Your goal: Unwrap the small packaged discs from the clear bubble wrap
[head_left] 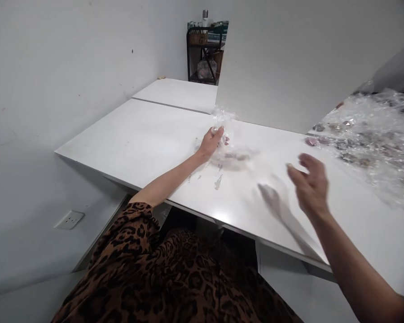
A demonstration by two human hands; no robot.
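Observation:
My left hand (pixel 211 142) is closed on a crinkled clear plastic bag (pixel 224 117) above the white table (pixel 121 139). Something small and reddish shows in or behind the plastic by the fingers; its kind is not plain. Over the table to the right, my right hand (pixel 310 186) is raised, slightly blurred, with thumb and fingers apart and nothing between them. Beyond it lies a broad heap of clear plastic bags (pixel 384 143) with small pink, grey and brownish pieces among them.
A white upright panel (pixel 276 63) stands along the table's back edge. Behind, a black shelf rack (pixel 204 45) holds boxes, a bottle and a bagged bundle. The wall (pixel 70 58) runs along the left, with a power outlet (pixel 70 220) below table height.

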